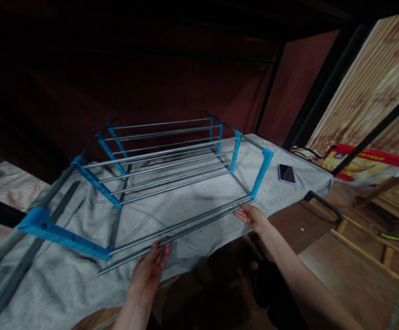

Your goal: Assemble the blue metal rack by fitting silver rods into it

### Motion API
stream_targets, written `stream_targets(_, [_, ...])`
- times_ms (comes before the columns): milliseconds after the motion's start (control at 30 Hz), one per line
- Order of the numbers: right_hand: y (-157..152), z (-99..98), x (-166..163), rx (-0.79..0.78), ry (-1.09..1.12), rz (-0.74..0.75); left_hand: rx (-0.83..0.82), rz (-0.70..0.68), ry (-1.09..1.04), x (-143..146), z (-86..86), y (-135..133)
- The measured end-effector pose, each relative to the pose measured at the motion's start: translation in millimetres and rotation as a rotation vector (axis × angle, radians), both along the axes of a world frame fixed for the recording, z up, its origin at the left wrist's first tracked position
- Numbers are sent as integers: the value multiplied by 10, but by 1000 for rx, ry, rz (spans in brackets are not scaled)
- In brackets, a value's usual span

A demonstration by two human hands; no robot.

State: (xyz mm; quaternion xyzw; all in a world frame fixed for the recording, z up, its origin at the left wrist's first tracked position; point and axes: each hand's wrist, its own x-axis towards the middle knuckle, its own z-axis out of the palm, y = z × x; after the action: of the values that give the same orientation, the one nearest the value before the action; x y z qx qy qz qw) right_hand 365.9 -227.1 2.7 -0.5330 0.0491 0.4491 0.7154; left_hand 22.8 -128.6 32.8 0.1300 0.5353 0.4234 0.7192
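Observation:
A rack of grey metal rods (172, 160) joined by blue plastic side brackets (261, 172) lies on a grey cloth (192, 206). My left hand (151, 268) rests with its fingers stretched out against the near loose rod (185, 231) at its left part. My right hand (252, 215) touches the right end of the same rod, close to the near right blue bracket; its fingers curl lightly at the rod. Both forearms reach in from the bottom of the view.
A dark phone (286, 173) lies on the cloth to the right of the rack. A red and yellow box (364, 167) sits further right by a wooden wall. Black metal frame bars (323, 82) stand behind. Wooden slats (374, 256) lie on the floor at right.

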Motion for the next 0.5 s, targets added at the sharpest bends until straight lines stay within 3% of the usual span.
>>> stream_targets(500, [5,-34,-71,9,-13,31,16,-32,-27,33,-58,-24])
